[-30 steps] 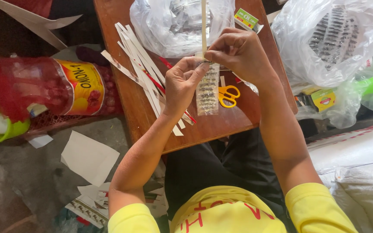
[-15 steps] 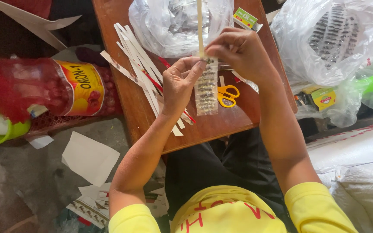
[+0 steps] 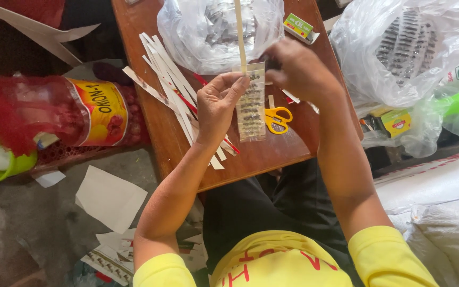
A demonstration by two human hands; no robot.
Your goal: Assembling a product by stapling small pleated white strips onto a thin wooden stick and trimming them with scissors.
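Fingers of my left hand (image 3: 220,102) are pinching the top edge of a small clear packet (image 3: 252,103) that is hanging down over the table (image 3: 272,154), just above the yellow scissors (image 3: 277,119). My right hand (image 3: 298,72) is closing on the packet's upper right corner, beside a long thin paper strip (image 3: 240,32) that is standing up from the packet's mouth; I cannot tell which hand is really gripping the strip.

As I judge it, the risk is sitting in that light pinch: the strip could be slipping sideways out of the fold, or the packet could be tilting and spilling its small dark contents onto the wood. My right wrist is also hovering near the big clear bag (image 3: 213,32), and a careless nudge could be shoving it.

The brown wooden table is carrying a fan of white strips (image 3: 171,74) to my left and a small green box (image 3: 299,26) at the far edge. Around it, a red mesh sack (image 3: 54,114) and paper scraps (image 3: 110,196) are lying on the grey floor (image 3: 22,234), and more plastic bags (image 3: 405,53) are piling up on my right.
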